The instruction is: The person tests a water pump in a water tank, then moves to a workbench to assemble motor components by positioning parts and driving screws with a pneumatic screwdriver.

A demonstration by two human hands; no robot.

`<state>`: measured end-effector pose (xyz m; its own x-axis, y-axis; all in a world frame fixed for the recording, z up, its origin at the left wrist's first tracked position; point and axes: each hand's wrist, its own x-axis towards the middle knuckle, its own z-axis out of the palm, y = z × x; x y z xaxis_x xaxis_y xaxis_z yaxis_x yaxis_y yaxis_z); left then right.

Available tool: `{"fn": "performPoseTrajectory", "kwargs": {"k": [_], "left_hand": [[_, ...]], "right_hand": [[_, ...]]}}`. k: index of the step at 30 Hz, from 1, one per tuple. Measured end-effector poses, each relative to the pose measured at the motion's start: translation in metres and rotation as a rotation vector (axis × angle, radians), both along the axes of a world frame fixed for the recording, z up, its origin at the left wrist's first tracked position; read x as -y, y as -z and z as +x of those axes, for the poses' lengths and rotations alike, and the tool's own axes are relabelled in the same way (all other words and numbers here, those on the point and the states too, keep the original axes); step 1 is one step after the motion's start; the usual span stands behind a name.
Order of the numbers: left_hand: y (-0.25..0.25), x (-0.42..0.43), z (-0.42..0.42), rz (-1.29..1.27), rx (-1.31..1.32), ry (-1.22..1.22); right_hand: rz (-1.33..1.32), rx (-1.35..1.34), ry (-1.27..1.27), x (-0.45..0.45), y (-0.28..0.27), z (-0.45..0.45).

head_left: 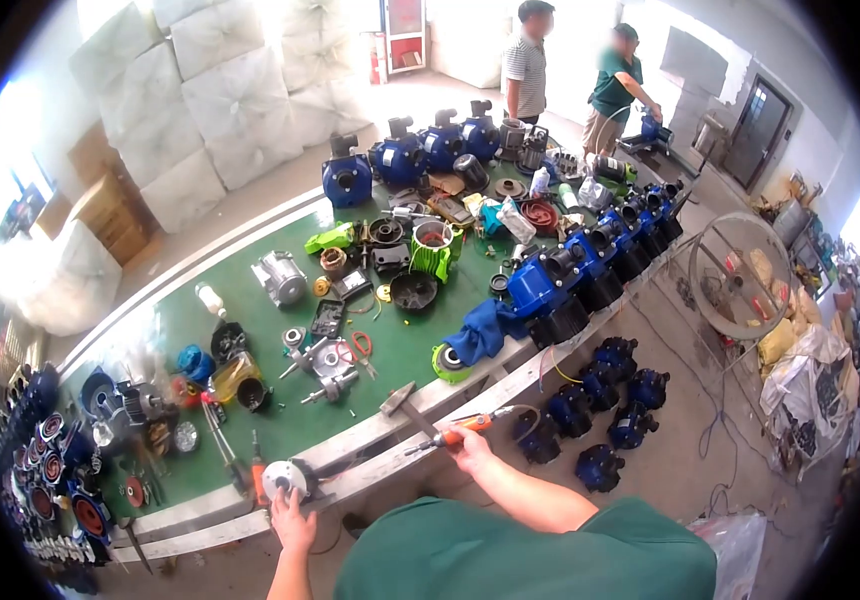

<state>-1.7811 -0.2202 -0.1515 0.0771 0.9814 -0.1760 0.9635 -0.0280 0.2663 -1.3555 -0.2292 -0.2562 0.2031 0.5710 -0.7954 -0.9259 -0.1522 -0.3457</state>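
My right hand [468, 452] is wrapped round an orange and black electric screwdriver [457, 432], its bit pointing left over the bench's front edge. A cord trails from its rear. My left hand [294, 522] has its fingers spread, with the fingertips against the near side of a round silver motor end cover [283, 478]. That part sits at the edge of the bench; its underside is hidden. Beyond my right hand lies a hammer [402, 400] with its head on the bench. A second orange-handled tool [259, 470] lies just left of the cover.
The green bench [250, 370] carries several blue pumps [540, 285], a silver motor [280, 278], a green motor housing [434, 258], red-handled pliers [362, 350] and a blue cloth [488, 333]. More pump units [600, 467] stand on the floor at right. Two people [615, 90] stand beyond the bench.
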Motion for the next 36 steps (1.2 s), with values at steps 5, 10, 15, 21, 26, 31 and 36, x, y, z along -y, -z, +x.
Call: {"fn": "performPoseTrajectory", "kwargs": {"k": [5,10,15,21,26,31,36], "left_hand": [[0.000,-0.012,-0.011,0.120,0.023,0.076],[0.000,-0.033,-0.019,0.151,0.033,-0.035],[-0.002,-0.045,-0.031,0.018,0.065,-0.081],[0.000,-0.040,-0.031,0.048,0.066,-0.101],[0.010,-0.035,-0.038,0.075,0.236,-0.171],[0.036,-0.009,-0.052,0.136,0.299,-0.488],[0.053,0.012,-0.075,0.022,0.422,-0.474]], "right_hand": [[0.000,0.080,0.104,0.000,0.007,0.003],[-0.039,0.062,0.056,-0.021,0.002,-0.003],[-0.018,0.122,-0.051,-0.056,-0.011,-0.025],[-0.037,0.139,-0.148,-0.103,-0.013,-0.070],[-0.102,0.157,-0.150,-0.147,-0.003,-0.113],[-0.293,0.272,-0.165,-0.191,0.001,-0.140],[-0.436,0.393,-0.181,-0.223,0.026,-0.138]]}}
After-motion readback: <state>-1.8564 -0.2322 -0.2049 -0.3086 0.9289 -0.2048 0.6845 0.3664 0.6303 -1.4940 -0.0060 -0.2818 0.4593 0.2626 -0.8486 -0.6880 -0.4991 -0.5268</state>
